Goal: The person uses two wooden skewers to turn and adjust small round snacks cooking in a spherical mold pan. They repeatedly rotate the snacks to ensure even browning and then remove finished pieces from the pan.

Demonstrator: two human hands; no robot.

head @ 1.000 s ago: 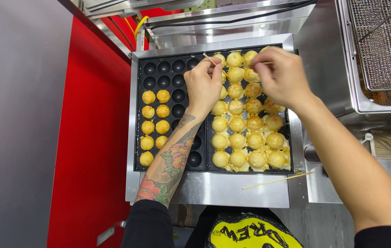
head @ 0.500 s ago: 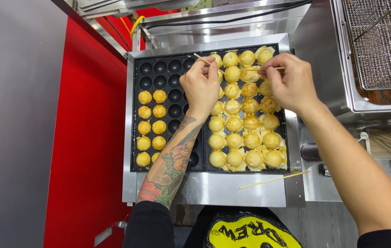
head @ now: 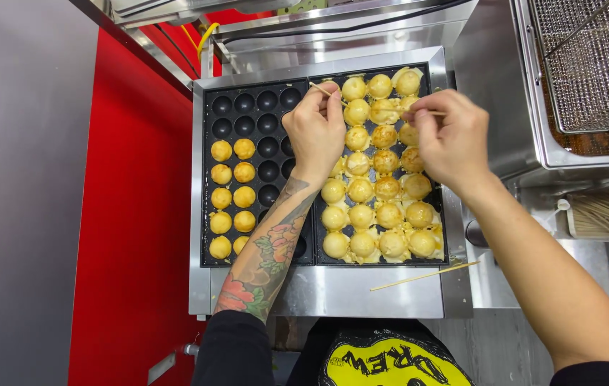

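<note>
Head view: your left hand (head: 316,136) and right hand (head: 453,139) each have their fingers clamped on a thin wooden skewer (head: 322,90), the tips working among the golden batter balls (head: 383,136) at the far end of the right griddle plate (head: 439,71). Likely risks, as a judgement: a ball tears or slips from its well if you pry too steeply, and your knuckles hang close over the hot plate. A spare skewer (head: 424,275) lies on the steel rim nearest you.

Hidden under the left hand (head: 315,132) and right hand (head: 451,139): several dough balls (head: 384,136). Cut off at right edge: fryer basket (head: 594,64), skewer jar (head: 608,214).
</note>
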